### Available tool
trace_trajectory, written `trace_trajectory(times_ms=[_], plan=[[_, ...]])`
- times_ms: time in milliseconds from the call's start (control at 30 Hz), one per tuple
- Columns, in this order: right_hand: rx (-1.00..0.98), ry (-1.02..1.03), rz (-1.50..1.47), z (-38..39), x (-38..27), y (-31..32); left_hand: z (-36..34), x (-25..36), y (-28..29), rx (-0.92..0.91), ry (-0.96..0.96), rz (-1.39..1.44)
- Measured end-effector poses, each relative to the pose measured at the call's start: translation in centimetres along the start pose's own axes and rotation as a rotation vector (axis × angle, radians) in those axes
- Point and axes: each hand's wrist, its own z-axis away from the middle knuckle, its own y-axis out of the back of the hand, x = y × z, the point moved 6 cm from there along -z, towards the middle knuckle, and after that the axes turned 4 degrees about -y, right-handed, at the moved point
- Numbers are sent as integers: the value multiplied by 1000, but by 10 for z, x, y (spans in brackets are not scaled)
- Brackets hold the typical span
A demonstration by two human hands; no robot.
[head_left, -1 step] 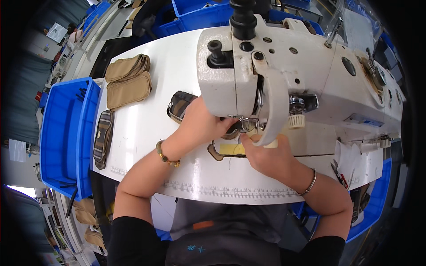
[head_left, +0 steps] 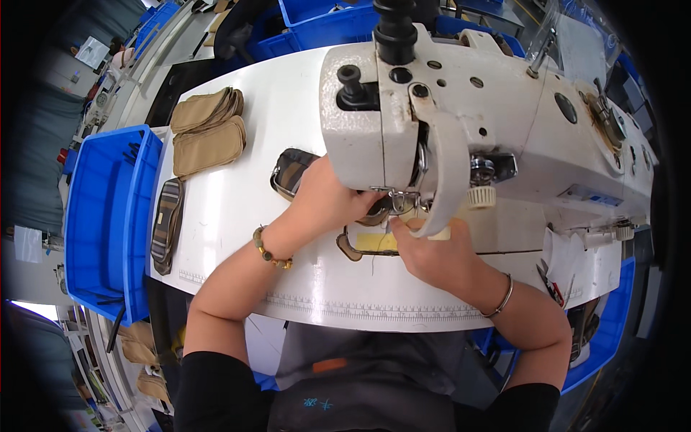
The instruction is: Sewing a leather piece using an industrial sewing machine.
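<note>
A brown-and-black striped pouch (head_left: 291, 171) lies under the head of a white sewing machine (head_left: 360, 144). My left hand (head_left: 325, 196) is closed on it, thumb and fingers pressed near the presser foot (head_left: 403, 201). Just right of the needle area, my right hand (head_left: 435, 253) is curled with its fingertips pinched together close to the work. What those fingertips hold is hidden by the hand and the machine's white guard. Below the foot, a small tan-edged tab (head_left: 350, 247) sticks out beside a yellow strip (head_left: 374, 242), with a loose dark thread hanging there.
Two stacks of tan pouches (head_left: 209, 147) and a striped pouch (head_left: 168, 227) lie on the white table (head_left: 317, 288) at left. A blue bin (head_left: 101, 216) stands beyond its left edge. Small scissors (head_left: 551, 284) lie at the right, near another blue bin (head_left: 612, 331).
</note>
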Motion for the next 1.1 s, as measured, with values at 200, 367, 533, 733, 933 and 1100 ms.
trace_trajectory(times_ms=[200,367,533,733,933,1100], plan=[[15,-189,-72,-2,13,-8,0,-6,2,-8,86,99],[-25,-157,-72,-3,13,-10,0,-7,-5,-71,155,115],[27,-165,-92,-5,13,-7,1,-11,-10,-85,130,60],[-112,-190,2,-1,16,-12,0,-13,-7,-61,163,120],[-116,-129,93,0,11,-9,2,-18,-9,-46,201,198],[-8,-96,6,-3,13,-7,1,-15,-14,-67,62,-35]])
